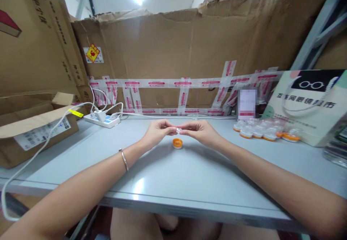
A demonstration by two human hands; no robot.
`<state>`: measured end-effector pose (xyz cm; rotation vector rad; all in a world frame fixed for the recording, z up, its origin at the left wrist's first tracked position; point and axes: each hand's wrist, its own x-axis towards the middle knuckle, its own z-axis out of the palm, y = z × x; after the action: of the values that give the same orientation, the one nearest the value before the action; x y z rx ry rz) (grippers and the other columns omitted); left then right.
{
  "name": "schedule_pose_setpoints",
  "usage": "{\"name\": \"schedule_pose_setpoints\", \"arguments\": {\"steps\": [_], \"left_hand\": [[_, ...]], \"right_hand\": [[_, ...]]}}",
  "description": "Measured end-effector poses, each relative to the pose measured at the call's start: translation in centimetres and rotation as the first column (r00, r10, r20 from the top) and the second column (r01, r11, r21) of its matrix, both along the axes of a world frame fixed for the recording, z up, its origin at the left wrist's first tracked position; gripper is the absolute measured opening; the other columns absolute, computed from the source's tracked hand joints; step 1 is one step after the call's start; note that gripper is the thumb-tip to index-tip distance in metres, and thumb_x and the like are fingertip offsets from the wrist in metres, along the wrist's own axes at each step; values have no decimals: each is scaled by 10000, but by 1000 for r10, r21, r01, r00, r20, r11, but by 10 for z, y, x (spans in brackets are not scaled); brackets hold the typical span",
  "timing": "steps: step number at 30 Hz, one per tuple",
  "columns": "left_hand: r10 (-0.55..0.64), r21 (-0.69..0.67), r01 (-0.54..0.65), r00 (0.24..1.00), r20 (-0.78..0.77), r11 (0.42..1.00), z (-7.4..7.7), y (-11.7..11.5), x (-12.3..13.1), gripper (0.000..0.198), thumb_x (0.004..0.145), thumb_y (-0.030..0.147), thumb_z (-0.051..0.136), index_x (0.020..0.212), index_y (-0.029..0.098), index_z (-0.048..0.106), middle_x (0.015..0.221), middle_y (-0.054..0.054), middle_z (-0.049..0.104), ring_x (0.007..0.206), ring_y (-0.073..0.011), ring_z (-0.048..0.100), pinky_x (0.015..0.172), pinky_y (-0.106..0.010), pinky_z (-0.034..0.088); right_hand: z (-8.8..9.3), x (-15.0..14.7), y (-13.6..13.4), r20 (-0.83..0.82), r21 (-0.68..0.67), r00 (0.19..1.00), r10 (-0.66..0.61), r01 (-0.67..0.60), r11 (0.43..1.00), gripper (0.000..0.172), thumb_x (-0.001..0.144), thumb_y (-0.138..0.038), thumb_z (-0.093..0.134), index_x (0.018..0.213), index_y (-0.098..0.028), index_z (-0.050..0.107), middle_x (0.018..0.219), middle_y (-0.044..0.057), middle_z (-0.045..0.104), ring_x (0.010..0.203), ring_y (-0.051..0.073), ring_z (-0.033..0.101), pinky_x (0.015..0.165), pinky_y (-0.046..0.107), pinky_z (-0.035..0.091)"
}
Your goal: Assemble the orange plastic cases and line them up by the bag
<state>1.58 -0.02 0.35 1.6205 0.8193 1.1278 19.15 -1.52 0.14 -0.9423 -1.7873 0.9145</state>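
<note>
Between the fingertips of both hands is a small white piece [179,130], too small to name with certainty. My left hand [159,131] pinches it from the left, thumb and fingers together. From the other side my right hand [199,129] grips it the same way. Just below the hands, on the grey table, sits a round orange cap with a white base [177,144], touched by neither hand. A metal bangle [123,159] circles my left wrist.
Several clear domed pieces with orange bases [258,129] cluster at right, before a phone-like screen [247,104] and a paper bag [306,106]. A clear bottle [337,146] stands at the right edge. At left are a power strip [104,120], a white cable and an open carton [35,124].
</note>
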Motion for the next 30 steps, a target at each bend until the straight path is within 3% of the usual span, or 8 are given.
{"name": "schedule_pose_setpoints", "arguments": {"steps": [14,21,30], "left_hand": [[-65,-12,65,998,-16,998,1,-2,0,166,615,221,691,638,92,589,610,-17,623,624,-118,609,660,-270,501],[-39,-27,38,999,-20,999,3,-5,1,140,626,199,680,630,90,592,601,-17,621,615,-110,603,649,-258,500],[-28,-11,29,1000,13,1000,4,-3,-1,149,634,210,676,634,97,580,603,-14,624,596,-105,601,640,-259,497]], "right_hand": [[2,-3,-6,23,-37,1000,8,-7,999,269,658,-338,655,841,-142,630,820,62,700,771,178,661,726,310,530],[3,-2,-7,58,-37,997,-43,45,998,278,682,-344,629,866,-138,665,849,76,707,813,208,660,744,321,523],[4,3,-7,73,38,997,3,-6,999,290,698,-369,618,908,-181,686,935,46,697,896,214,638,802,329,501]]}}
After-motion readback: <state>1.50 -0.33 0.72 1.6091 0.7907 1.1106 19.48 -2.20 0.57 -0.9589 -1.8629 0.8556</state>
